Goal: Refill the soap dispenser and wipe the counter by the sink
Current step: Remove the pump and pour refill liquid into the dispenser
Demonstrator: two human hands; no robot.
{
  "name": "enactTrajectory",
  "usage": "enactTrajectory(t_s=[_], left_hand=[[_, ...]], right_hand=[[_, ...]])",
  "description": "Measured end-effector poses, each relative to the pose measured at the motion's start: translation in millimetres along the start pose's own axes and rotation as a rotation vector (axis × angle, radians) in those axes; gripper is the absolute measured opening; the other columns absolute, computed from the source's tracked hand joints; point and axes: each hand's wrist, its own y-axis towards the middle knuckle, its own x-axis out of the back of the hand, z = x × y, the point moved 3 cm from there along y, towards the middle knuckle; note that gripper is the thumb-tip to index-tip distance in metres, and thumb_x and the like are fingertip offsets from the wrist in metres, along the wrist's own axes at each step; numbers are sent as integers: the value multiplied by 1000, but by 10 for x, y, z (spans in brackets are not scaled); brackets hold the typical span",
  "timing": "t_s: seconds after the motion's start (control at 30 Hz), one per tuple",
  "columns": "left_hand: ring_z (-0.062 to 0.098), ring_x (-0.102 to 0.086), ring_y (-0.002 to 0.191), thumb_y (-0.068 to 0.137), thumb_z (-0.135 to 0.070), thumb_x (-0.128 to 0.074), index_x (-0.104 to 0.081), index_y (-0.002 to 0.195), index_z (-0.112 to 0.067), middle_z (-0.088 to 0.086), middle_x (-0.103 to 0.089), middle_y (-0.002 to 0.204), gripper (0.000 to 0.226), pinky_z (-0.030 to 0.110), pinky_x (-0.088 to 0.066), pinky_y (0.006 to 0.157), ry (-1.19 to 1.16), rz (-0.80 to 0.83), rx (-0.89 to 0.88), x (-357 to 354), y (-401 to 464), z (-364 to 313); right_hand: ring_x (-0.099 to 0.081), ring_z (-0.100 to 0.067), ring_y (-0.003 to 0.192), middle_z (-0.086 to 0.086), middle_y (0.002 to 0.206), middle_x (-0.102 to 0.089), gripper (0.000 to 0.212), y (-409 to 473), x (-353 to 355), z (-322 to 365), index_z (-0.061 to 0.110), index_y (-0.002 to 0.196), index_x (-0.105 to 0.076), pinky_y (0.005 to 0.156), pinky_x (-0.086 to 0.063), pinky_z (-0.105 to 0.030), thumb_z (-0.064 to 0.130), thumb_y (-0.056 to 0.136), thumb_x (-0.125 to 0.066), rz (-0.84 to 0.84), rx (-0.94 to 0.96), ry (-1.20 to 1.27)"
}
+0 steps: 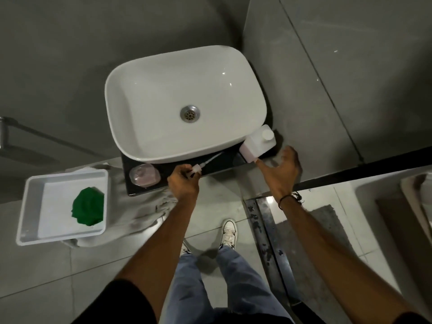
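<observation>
A white basin (149, 94) sits on a small black counter (219, 162). At the counter's front left stands the clear soap dispenser bottle (145, 177) with pinkish liquid and no pump on it. My left hand (183, 183) is shut on the white pump head (197, 169), whose tube lies along the counter toward the basin. A white capped refill bottle (258, 143) stands at the counter's right end. My right hand (280, 171) is open just beside it, fingertips close to its lower corner.
A white plastic tray (32, 206) holding a crumpled green cloth (88, 206) rests on a pale fabric-draped surface left of the counter. Grey walls close in behind and to the right. My legs and shoes stand on the tiled floor below, beside a metal drain strip (268, 235).
</observation>
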Motion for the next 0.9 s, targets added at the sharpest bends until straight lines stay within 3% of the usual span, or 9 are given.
enactTrajectory(t_s=[0.07, 0.13, 0.27, 0.37, 0.47, 0.6, 0.7, 0.8, 0.9], left_hand=[[32, -64, 109, 74, -8, -87, -72, 103, -9, 14, -74, 101, 33, 35, -54, 93, 91, -58, -20, -73, 20, 37], [29, -55, 112, 71, -13, -89, -73, 106, -15, 9, -72, 104, 38, 31, -47, 91, 180, -142, -43, -105, -9, 34], [32, -52, 113, 66, -16, -92, -70, 111, -17, 9, -64, 119, 50, 39, -46, 92, 259, -222, -77, -123, -88, -9], [35, -54, 113, 64, -12, -93, -67, 115, -11, 15, -58, 123, 57, 41, -47, 94, 230, -219, -95, -95, -141, -14], [33, -58, 108, 64, -6, -93, -64, 118, -6, 18, -55, 124, 62, 31, -47, 90, 182, -196, -131, -52, -193, -28], [19, -51, 90, 63, -4, -93, -61, 119, 0, 22, -56, 117, 65, 11, -33, 78, 167, -160, -159, -8, -268, -36], [15, -44, 85, 63, -2, -93, -59, 119, 2, 25, -57, 114, 66, 10, -31, 77, 188, -145, -167, 2, -304, -36], [16, -45, 86, 64, -4, -93, -57, 122, 0, 22, -53, 118, 68, 16, -38, 75, 220, -114, -129, 23, -321, -46], [24, -53, 87, 73, -4, -88, -57, 116, 1, 21, -52, 117, 53, 40, -52, 79, 235, -133, -168, 53, -453, -122]], right_hand=[[-56, -19, 121, -6, 137, -59, 94, 96, 15, 54, 12, 141, -49, 103, -51, -42, 39, 62, -93, 34, 81, -42], [-53, -22, 131, -6, 144, -55, 93, 159, -2, 65, 13, 144, -48, 107, -48, -44, 33, 65, -93, 77, 160, -56], [-50, -21, 133, -3, 144, -55, 91, 208, -64, 81, 16, 142, -48, 109, -47, -46, 35, 65, -92, 119, 203, -24], [-56, -22, 123, 0, 133, -60, 82, 211, -112, 91, 19, 133, -54, 102, -52, -49, 38, 62, -91, 113, 172, 32], [-62, -23, 113, 2, 123, -64, 77, 229, -126, 81, 20, 125, -58, 90, -58, -53, 45, 59, -88, 132, 152, 60], [-62, -26, 116, -3, 126, -65, 79, 246, -91, 31, 16, 126, -58, 90, -58, -52, 43, 60, -91, 163, 157, 64], [-63, -24, 112, -4, 124, -66, 77, 235, -42, 8, 15, 126, -60, 90, -59, -50, 37, 61, -94, 155, 183, 34], [-63, -20, 108, -2, 123, -66, 76, 203, 15, -8, 18, 126, -59, 88, -60, -45, 39, 61, -92, 165, 208, 14], [-65, -19, 106, -2, 121, -68, 75, 146, 67, -48, 19, 125, -59, 86, -60, -44, 43, 61, -89, 217, 248, 12]])
